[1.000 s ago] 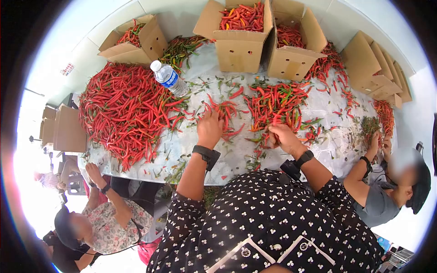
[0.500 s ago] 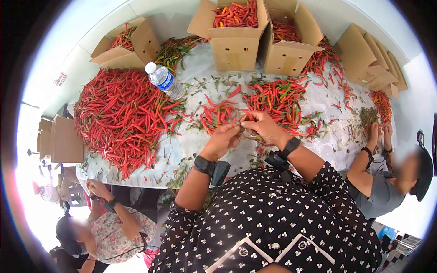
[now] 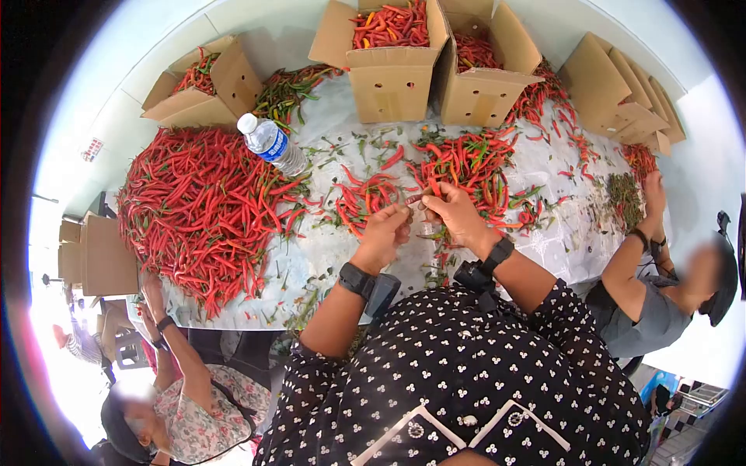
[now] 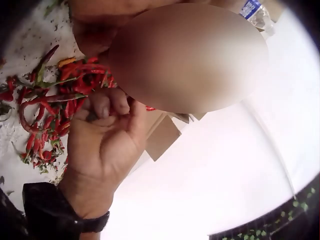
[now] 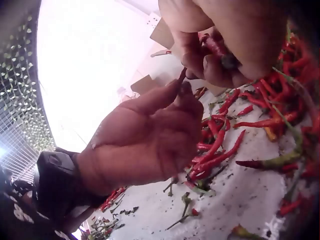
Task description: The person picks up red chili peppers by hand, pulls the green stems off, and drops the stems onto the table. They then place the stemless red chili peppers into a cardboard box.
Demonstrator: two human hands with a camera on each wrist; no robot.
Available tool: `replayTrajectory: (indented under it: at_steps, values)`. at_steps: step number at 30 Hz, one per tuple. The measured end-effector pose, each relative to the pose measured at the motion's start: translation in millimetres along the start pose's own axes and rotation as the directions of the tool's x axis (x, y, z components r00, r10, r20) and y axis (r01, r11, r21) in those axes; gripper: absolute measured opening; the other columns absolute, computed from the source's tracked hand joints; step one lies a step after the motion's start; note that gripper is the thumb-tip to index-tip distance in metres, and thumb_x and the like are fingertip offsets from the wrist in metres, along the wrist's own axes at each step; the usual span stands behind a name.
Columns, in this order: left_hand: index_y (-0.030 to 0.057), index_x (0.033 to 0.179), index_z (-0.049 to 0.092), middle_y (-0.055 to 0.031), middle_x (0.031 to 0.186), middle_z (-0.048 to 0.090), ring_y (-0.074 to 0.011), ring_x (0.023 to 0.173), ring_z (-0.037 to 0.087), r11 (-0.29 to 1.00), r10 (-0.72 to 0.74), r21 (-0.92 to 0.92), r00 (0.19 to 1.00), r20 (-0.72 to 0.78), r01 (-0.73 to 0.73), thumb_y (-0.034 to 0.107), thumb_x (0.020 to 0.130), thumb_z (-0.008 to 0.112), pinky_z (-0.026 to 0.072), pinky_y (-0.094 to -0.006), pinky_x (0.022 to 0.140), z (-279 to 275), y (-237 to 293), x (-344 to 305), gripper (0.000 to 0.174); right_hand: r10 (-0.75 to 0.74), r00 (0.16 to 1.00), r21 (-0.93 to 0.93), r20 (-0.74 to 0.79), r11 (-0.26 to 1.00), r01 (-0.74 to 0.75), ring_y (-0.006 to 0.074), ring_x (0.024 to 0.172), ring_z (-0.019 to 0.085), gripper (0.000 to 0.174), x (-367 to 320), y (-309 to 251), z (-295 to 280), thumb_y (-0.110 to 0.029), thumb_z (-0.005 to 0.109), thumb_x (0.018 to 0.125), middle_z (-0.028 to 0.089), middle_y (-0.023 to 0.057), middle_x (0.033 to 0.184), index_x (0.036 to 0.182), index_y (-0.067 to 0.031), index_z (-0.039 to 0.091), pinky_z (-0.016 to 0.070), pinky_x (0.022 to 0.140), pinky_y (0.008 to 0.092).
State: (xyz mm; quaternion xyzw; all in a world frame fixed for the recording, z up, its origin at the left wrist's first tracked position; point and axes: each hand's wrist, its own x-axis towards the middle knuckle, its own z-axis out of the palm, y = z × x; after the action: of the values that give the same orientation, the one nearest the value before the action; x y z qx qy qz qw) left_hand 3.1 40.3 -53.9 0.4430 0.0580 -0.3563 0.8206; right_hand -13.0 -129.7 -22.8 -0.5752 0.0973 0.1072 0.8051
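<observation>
Both hands meet over the table in front of the body. Between them, in the head view, a red chili pepper (image 3: 414, 199) spans from one set of fingertips to the other. My left hand (image 3: 385, 235) pinches its left end with thumb and fingers. With curled fingers, my right hand (image 3: 462, 221) grips the other end. The right wrist view shows the chili's red skin between the right hand's fingers, and the left hand (image 5: 150, 135) pinching a thin dark end. Just behind the left hand lies a small group of red chilies (image 3: 365, 194); a bigger pile (image 3: 470, 159) lies behind the right.
A large chili heap (image 3: 202, 210) covers the table's left side, with a water bottle (image 3: 272, 144) at its edge. Cardboard boxes (image 3: 392, 81) of chilies line the back. Stem scraps litter the tabletop (image 3: 326, 248). People work at both sides, one in grey (image 3: 633, 311).
My left hand has left the small chili group and my right hand the bigger pile. They came together in the middle, where a chili now shows between them. The view has shifted slightly.
</observation>
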Motion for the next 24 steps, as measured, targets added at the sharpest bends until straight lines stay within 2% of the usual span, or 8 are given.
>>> replayTrajectory:
  at_steps: [6,11,13,15,18,21,23,24]
  values:
    - [0.0076,0.082,0.054,0.0039,0.067,0.048,-0.0052,0.054,0.042,0.968,-0.117,0.24,0.977,0.176,0.072,0.015,0.086,0.053,0.0323,-0.0204,0.049,3.0,-0.9,0.0,0.008,-0.07,0.988,-0.446,0.134,0.887,0.124,0.0036,0.062,0.044,0.021,-1.8,-10.1,6.1,-0.014,0.06,0.082,0.052,-0.0021,0.074,0.097,0.0001,0.057,0.0372,0.054,0.0209]
    - [0.0043,0.083,0.056,0.0048,0.066,0.048,-0.0043,0.053,0.041,0.93,-0.142,0.357,0.982,0.126,0.088,0.015,0.084,0.054,0.0315,-0.0206,0.049,6.3,0.0,-2.3,0.011,-0.065,0.973,-0.541,0.221,0.822,0.178,0.0032,0.062,0.044,0.02,0.9,1.5,-9.6,-0.015,0.061,0.082,0.053,-0.0024,0.073,0.094,0.0007,0.058,0.037,0.054,0.0198]
    - [0.0048,0.082,0.058,0.0061,0.064,0.047,-0.0034,0.055,0.04,0.807,-0.072,0.59,0.989,0.13,-0.018,0.017,0.084,0.055,0.0316,-0.0205,0.049,5.9,0.8,-1.1,0.012,-0.055,0.963,-0.581,0.264,0.788,0.204,0.0034,0.06,0.044,0.019,1.3,4.7,-13.8,-0.015,0.061,0.082,0.053,-0.0023,0.072,0.092,0.0005,0.058,0.0367,0.052,0.02]
    - [0.0051,0.08,0.058,0.0065,0.063,0.047,-0.0029,0.056,0.039,0.771,-0.049,0.633,0.985,0.168,-0.07,0.017,0.084,0.056,0.0318,-0.0203,0.05,6.6,7.6,-1.6,0.013,0.148,0.981,-0.376,0.127,0.922,-0.09,0.0072,0.059,0.05,0.019,0.7,3.8,-13.5,-0.017,0.062,0.08,0.059,0.0034,0.07,0.087,-0.0002,0.06,0.0401,0.051,0.0232]
    - [0.0055,0.077,0.059,0.007,0.063,0.046,-0.0023,0.057,0.039,0.743,-0.048,0.654,0.962,0.268,-0.145,0.016,0.084,0.056,0.0322,-0.0198,0.051,14.4,27.1,-8.6,0.013,0.242,0.959,-0.045,0.149,0.97,-0.238,0.0064,0.051,0.044,0.014,-7.4,-1.1,-7.2,-0.017,0.06,0.082,0.054,0.0008,0.064,0.08,-0.0034,0.058,0.0346,0.046,0.0222]
    - [0.0043,0.074,0.059,0.007,0.064,0.047,-0.0024,0.059,0.04,0.728,-0.102,0.658,0.918,0.383,-0.194,0.013,0.082,0.059,0.0324,-0.0197,0.053,7.1,33.7,-9.3,0.012,0.267,0.933,0.093,0.24,0.951,-0.296,0.0059,0.052,0.04,0.016,6.4,12.4,-21.8,-0.018,0.056,0.086,0.049,-0.0019,0.063,0.077,-0.0051,0.053,0.0304,0.045,0.0205]
    - [0.001,0.079,0.062,0.0047,0.069,0.055,-0.0016,0.065,0.045,0.729,-0.233,0.647,0.807,0.543,-0.225,0.013,0.08,0.061,0.0378,-0.0185,0.058,9.4,36.9,-18.3,0.012,0.254,0.945,0.165,0.208,0.943,-0.29,0.0067,0.053,0.04,0.021,9.8,4.0,-34.4,-0.024,0.053,0.088,0.05,-0.0013,0.066,0.076,-0.0071,0.052,0.0306,0.046,0.0218]
    - [0.0009,0.077,0.062,0.004,0.068,0.056,-0.0026,0.063,0.046,0.717,-0.255,0.672,0.827,0.501,-0.186,0.015,0.079,0.063,0.0388,-0.0203,0.057,7.3,36.7,-19.5,0.014,0.239,0.963,0.289,0.126,0.92,-0.266,0.0078,0.055,0.041,0.02,11.7,-1.2,-36.2,-0.025,0.053,0.088,0.051,-0.0005,0.068,0.077,-0.0079,0.052,0.0324,0.047,0.0225]
